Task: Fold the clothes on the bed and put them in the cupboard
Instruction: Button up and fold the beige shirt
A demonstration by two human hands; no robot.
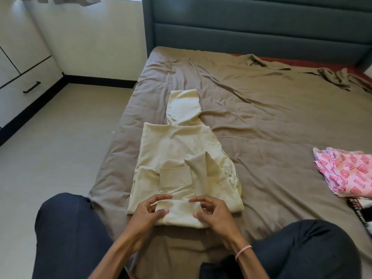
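Note:
A cream hooded garment (181,154) lies flat on the brown bed sheet (271,117), hood pointing toward the headboard, sleeves folded in over its body. Its near hem is turned up into a thick fold. My left hand (151,210) pinches the left end of that fold between thumb and fingers. My right hand (211,210) is at the right end, its thumb on the cloth and its fingers loosely curled and spread just above it. A white cupboard (22,63) with a black drawer handle stands at the far left.
A pink patterned garment (346,174) lies on the right side of the bed, with a black and white cloth (362,212) beside it. My knees in dark trousers (70,228) frame the near edge. The grey headboard (251,23) closes the far end. Bare floor (60,127) lies on the left.

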